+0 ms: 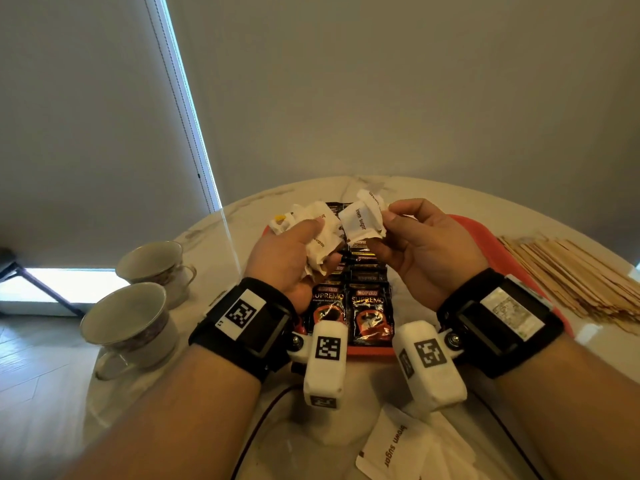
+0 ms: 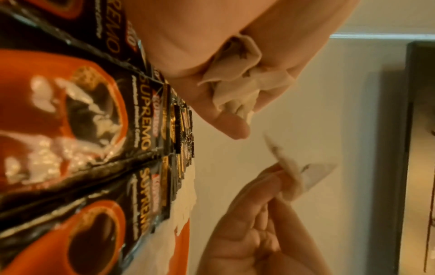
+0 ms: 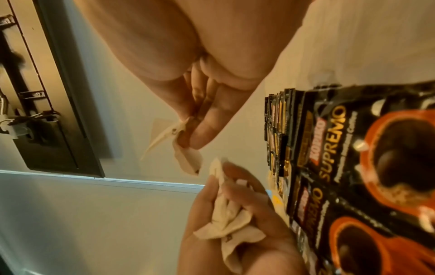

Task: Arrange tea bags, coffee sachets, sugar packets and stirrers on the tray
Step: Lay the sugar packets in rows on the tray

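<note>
Grey wall [image 1: 381, 81], bright-edged roller blind [image 1: 86, 116], marble table [image 1: 242, 216].

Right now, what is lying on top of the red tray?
On the red tray, black coffee sachets lie in two overlapping rows. The left hand and right hand, each holding brown sugar packets above, cover the rows' middle and far part.

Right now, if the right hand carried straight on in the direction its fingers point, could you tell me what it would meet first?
Most likely the bunch of sugar packets gripped in the left hand. The right hand, pinching its own brown sugar packet, points leftward across the coffee sachets; depth is uncertain.
</note>
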Demonstrator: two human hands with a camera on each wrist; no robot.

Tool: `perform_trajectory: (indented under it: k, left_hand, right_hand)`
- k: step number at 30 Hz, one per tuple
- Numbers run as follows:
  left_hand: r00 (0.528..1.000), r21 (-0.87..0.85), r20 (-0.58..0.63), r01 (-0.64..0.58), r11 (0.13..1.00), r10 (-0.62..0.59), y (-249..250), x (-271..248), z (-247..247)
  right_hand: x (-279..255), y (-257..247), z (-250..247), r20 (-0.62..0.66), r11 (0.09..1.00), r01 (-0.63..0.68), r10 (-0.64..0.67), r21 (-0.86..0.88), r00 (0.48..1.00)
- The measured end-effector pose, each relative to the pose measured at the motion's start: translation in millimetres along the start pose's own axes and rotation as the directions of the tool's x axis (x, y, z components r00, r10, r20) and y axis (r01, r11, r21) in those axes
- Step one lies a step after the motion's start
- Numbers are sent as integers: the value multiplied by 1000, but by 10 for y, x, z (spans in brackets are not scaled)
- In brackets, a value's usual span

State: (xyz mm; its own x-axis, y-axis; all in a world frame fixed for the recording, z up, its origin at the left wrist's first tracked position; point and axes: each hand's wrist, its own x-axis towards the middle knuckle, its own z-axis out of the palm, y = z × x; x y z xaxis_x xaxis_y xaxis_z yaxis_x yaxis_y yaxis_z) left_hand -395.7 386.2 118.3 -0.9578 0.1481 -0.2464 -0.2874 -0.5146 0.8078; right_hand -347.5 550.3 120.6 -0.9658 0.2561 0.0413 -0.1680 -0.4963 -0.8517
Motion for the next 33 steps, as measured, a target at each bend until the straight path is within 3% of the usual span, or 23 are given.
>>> perform_trajectory:
  k: [4, 9, 14, 19, 26, 33]
  left_hand:
    - [980, 74, 184, 64, 995, -77, -49, -69, 64]
    - [955, 192, 289, 10, 981, -66, -59, -114, 62]
    - [975, 198, 223, -33, 980, -12, -74, -99, 43]
    - [963, 207, 264, -114, 972, 57, -79, -109, 37]
    - [959, 263, 265, -174, 949, 102, -75, -89, 24]
    - [967, 241, 245, -131, 962, 70, -75, -70, 18]
  right_hand:
    - [-26, 34, 28, 48, 999, 7, -6, -32, 999]
    - [-60, 24, 37, 44, 966, 38, -28, -255, 999]
    - [-64, -8, 14, -1, 931, 59, -63, -359, 998]
    - [-81, 0, 22, 67, 927, 21, 5, -376, 998]
    - [-26, 35, -27, 15, 898, -39, 51, -438, 999]
    - [-23, 19, -30, -57, 893, -23, -3, -450, 998]
